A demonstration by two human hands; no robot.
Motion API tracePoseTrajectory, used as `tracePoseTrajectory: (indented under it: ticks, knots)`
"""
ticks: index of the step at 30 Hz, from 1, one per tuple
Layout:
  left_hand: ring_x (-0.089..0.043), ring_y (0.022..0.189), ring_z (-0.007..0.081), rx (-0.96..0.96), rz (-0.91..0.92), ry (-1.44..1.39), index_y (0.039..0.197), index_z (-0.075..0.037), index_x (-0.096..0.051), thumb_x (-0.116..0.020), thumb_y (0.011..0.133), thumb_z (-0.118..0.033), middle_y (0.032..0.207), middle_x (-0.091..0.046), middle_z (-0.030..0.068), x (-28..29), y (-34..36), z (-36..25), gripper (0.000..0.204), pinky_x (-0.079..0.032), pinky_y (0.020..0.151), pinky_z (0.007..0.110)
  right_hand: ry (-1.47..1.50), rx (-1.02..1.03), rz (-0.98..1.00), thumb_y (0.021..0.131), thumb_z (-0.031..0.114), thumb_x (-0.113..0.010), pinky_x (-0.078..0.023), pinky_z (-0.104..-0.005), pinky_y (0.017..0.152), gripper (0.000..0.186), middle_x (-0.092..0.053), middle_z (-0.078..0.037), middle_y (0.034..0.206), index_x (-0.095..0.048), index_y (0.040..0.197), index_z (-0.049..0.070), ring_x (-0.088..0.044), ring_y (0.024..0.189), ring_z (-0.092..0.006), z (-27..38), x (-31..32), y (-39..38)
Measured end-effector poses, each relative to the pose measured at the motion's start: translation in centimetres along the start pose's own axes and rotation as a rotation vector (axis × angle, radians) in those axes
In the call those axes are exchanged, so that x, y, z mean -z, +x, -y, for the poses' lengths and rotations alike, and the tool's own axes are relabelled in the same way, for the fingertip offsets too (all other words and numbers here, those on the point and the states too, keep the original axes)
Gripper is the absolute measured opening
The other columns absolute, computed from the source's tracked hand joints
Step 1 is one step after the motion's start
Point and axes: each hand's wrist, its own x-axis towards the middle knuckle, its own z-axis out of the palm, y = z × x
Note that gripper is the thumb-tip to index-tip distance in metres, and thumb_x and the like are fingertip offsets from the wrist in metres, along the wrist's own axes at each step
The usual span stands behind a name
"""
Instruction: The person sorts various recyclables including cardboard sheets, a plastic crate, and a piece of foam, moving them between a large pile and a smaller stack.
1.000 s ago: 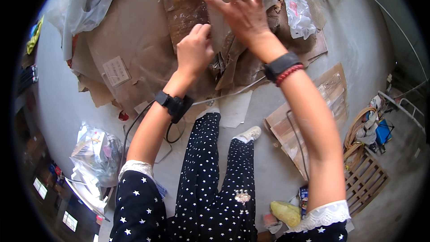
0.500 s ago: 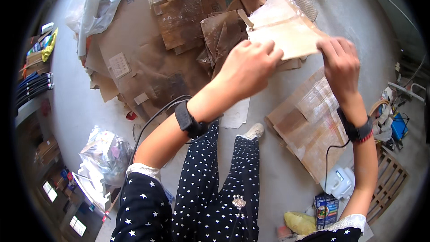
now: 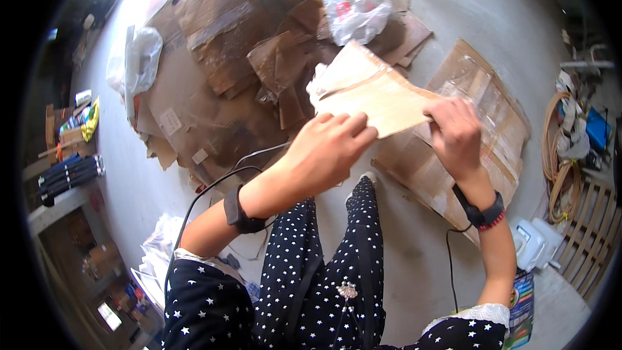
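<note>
Left hand (image 3: pixel 334 149) pinches near edge of tan cardboard sheet (image 3: pixel 382 100), right hand (image 3: pixel 457 131) its right corner; sheet held up near cardboard pile (image 3: pixel 223 113). Possible fault: uneven pull tears it.

Left arm (image 3: pixel 278 185): forearm bare, extended from the lower left, slanting up and rightward toward the centre of view. Left wrist (image 3: pixel 260 198): nearly in line with the forearm. Left hand (image 3: pixel 334 146): back uppermost, knuckles bent, fingers closed and directed rightward, thumb hidden. Right arm (image 3: pixel 497 256): raised from the lower right, forearm bare and steep, leaning leftward toward the top. Right wrist (image 3: pixel 475 188): almost straight. Right hand (image 3: pixel 457 131): fingers curled leftward, closed in a pinch. Both hands: near each other, not touching, at similar height.
</note>
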Motion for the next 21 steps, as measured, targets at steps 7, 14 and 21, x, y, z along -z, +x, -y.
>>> tracePoseTrajectory:
  ticks: [7, 14, 21]
  knots:
    - [-0.054, 0.076, 0.0271, -0.025, -0.041, 0.180, 0.082, -0.006, -0.053, -0.051, 0.064, -0.003, 0.078, -0.050, 0.0089, -2.2, 10.1, -4.6, 0.018, -0.044, 0.063, 0.037, 0.050, -0.241, -0.057, 0.064, 0.000, -0.051, -0.040, -0.0342, 0.066, 0.012, -0.056, -0.006, 0.070, -0.052, 0.072, 0.009, -0.052, 0.073, -0.0237, -8.3, 2.4, -4.0]
    - [-0.055, 0.072, 0.0290, -0.136, -0.241, 0.201, 0.077, -0.006, -0.054, -0.047, 0.070, -0.006, 0.079, -0.054, 0.0102, -9.2, 23.7, -7.9, 0.010, -0.044, 0.062, 0.038, -0.285, -0.461, 0.003, 0.065, 0.004, -0.045, -0.039, -0.0376, 0.069, 0.011, -0.058, -0.012, 0.067, -0.055, 0.069, 0.008, -0.055, 0.071, -0.0276, -19.8, 5.9, -7.9]
    - [-0.056, 0.072, 0.0249, -0.376, -0.437, 0.238, 0.076, -0.008, -0.056, -0.051, 0.069, -0.007, 0.079, -0.056, 0.0071, -6.9, 30.9, -17.0, 0.009, -0.042, 0.070, 0.036, -0.487, -0.464, -0.241, 0.066, 0.007, -0.050, -0.037, -0.0345, 0.071, 0.012, -0.060, -0.006, 0.069, -0.056, 0.075, 0.013, -0.055, 0.072, -0.0223, -24.0, 15.8, -11.8]
